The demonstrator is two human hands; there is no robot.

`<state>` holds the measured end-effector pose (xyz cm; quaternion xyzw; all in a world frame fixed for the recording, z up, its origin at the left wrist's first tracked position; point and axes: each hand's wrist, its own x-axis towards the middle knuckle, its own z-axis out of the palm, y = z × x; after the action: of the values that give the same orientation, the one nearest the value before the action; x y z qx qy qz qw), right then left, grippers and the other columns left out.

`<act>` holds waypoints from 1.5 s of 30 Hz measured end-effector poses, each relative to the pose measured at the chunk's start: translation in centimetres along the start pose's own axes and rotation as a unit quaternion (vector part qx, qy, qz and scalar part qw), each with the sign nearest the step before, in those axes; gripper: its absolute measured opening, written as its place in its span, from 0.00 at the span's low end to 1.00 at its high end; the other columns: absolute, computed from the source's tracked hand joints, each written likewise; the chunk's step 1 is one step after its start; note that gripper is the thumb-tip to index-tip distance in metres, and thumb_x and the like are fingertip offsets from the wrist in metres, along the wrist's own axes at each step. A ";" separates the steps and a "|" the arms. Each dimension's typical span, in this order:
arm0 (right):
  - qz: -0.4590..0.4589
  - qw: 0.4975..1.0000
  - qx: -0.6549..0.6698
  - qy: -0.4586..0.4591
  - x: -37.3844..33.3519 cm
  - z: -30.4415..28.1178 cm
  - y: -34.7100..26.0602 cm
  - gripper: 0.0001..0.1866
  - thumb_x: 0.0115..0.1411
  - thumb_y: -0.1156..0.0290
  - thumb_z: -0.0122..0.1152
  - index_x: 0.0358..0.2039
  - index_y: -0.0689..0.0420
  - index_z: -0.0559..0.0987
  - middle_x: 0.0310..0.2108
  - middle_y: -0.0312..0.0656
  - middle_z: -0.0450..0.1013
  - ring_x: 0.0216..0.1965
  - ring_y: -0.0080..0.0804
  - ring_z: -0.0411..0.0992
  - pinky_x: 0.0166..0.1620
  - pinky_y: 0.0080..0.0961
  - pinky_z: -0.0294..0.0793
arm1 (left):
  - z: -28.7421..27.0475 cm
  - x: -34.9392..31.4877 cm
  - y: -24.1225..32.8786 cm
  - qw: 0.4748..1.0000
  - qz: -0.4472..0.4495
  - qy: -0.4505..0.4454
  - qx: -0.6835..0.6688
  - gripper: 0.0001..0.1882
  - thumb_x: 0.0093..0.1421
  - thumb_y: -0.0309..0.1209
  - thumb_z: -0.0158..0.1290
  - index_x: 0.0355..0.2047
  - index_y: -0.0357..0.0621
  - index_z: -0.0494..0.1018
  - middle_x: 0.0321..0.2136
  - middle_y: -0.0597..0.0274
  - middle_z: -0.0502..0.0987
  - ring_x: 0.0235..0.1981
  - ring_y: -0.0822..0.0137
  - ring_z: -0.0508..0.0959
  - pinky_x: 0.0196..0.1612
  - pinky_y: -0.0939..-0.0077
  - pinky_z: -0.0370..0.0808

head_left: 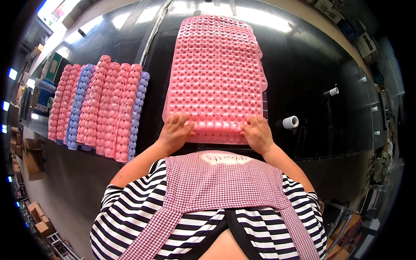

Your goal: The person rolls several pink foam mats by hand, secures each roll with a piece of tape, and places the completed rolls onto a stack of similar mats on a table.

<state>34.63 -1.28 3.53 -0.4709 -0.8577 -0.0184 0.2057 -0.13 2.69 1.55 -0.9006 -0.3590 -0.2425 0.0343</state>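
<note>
Flat on the shiny black bench (303,78): a big pink rubber mat full of holes (215,73). Pinching its near edge, left hand (175,132) and right hand (258,133), both clamped. At nine o'clock, rolled pink and purple mats (99,108).

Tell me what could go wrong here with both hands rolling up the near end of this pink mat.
1. The left hand and right hand grip the pink mat only at its near edge, so the roll might start crooked.
2. More mats seem stacked beneath it; fingers might catch a second one.
3. The tape roll stands close to the mat's right edge and might get knocked.
</note>
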 end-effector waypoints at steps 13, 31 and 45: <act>0.069 0.998 0.002 -0.016 2.1 3.4 2.8 0.09 0.56 0.74 0.64 0.38 0.55 0.80 0.36 0.42 0.76 0.38 0.43 0.76 0.43 0.38 0.77 | 2.4 3.8 -1.9 0.994 -0.083 -0.059 -0.027 0.10 0.58 0.28 0.57 0.41 0.47 0.75 0.33 0.59 0.76 0.36 0.54 0.79 0.42 0.59 0.76; 0.131 0.989 -0.046 0.053 10.5 8.3 9.7 0.41 0.64 0.48 0.63 0.74 0.42 0.59 0.78 0.51 0.40 0.77 0.57 0.39 0.75 0.58 0.39 | 5.4 14.7 -5.0 0.925 -0.318 -0.209 -0.013 0.45 0.66 0.67 0.43 0.77 0.59 0.50 0.77 0.44 0.40 0.78 0.43 0.36 0.74 0.36 0.32; 0.151 0.981 0.085 0.083 10.8 7.5 8.3 0.15 0.52 0.69 0.72 0.41 0.53 0.85 0.45 0.41 0.75 0.55 0.44 0.69 0.61 0.39 0.66 | 9.0 14.6 -6.4 0.969 -0.194 -0.047 -0.144 0.13 0.62 0.42 0.60 0.41 0.50 0.74 0.45 0.60 0.76 0.50 0.53 0.74 0.57 0.51 0.68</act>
<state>33.77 13.71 -0.67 -0.5730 -0.7548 0.0466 0.3157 8.50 18.76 -0.37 -0.8195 -0.4896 -0.2508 -0.1606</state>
